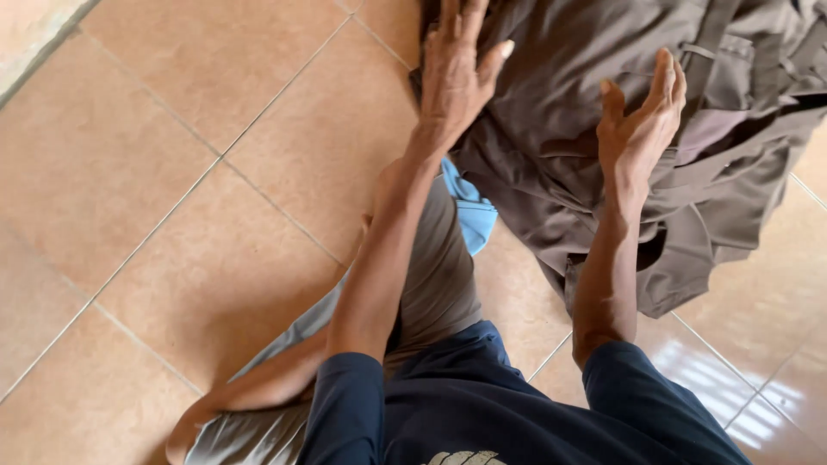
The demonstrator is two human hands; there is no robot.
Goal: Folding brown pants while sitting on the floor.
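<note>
A crumpled dark brown garment (pixel 603 112) with pockets and straps lies on the tiled floor at the upper right. My left hand (pixel 455 73) lies flat with fingers spread on the garment's left edge. Over the middle of the garment my right hand (pixel 642 120) is raised edge-on, fingers straight and apart, holding nothing. Whether it touches the cloth is unclear. A light blue piece of cloth (pixel 472 211) peeks out beneath the garment's near-left corner, next to my left forearm.
I sit on an orange-tan tiled floor (pixel 198 198) with grout lines. My bent leg in grey-brown shorts (pixel 439 284) and my bare foot at the lower left lie under my arms. My dark blue sleeves fill the bottom.
</note>
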